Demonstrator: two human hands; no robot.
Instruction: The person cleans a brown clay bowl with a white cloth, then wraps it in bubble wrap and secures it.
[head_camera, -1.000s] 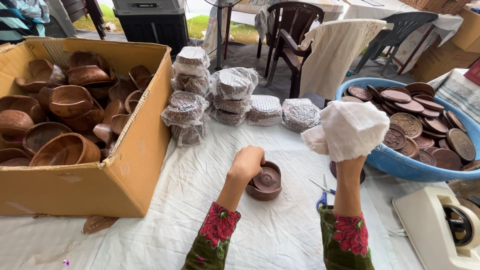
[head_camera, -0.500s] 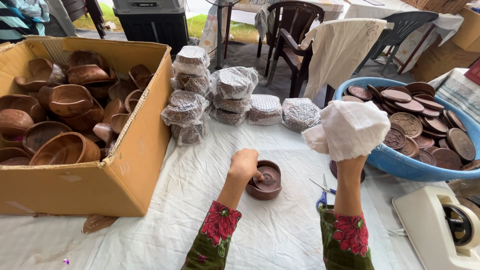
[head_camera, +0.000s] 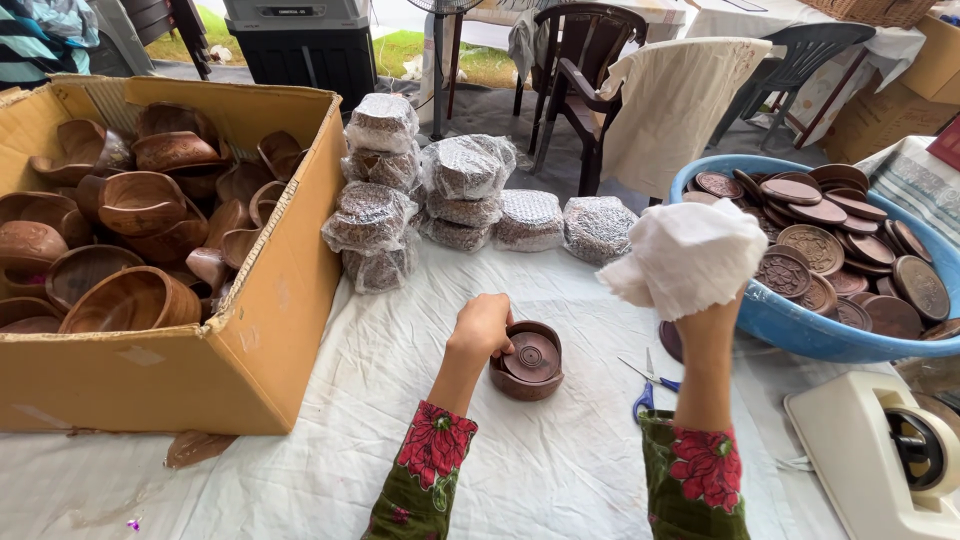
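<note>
A round dark wooden bowl (head_camera: 527, 362) with a ringed lid lying inside it sits on the white sheet in front of me. My left hand (head_camera: 482, 327) rests against the bowl's left rim, fingers curled on it. My right hand is raised upright at the right, wrapped in a white cloth (head_camera: 687, 255) that hides its fingers; only the wrist (head_camera: 706, 330) shows below it. Both forearms wear dark green sleeves with red flowers.
A cardboard box (head_camera: 255, 330) of wooden bowls stands at the left. Plastic-wrapped bundles (head_camera: 455, 195) are stacked behind. A blue basin (head_camera: 790, 325) of carved wooden lids sits at the right, scissors (head_camera: 648, 385) and a tape dispenser (head_camera: 890, 455) near it. Chairs stand beyond.
My left hand slid from on top of the bowl down to its left rim, and the lid now lies flatter inside. The cloth-wrapped right hand shifted slightly left.
</note>
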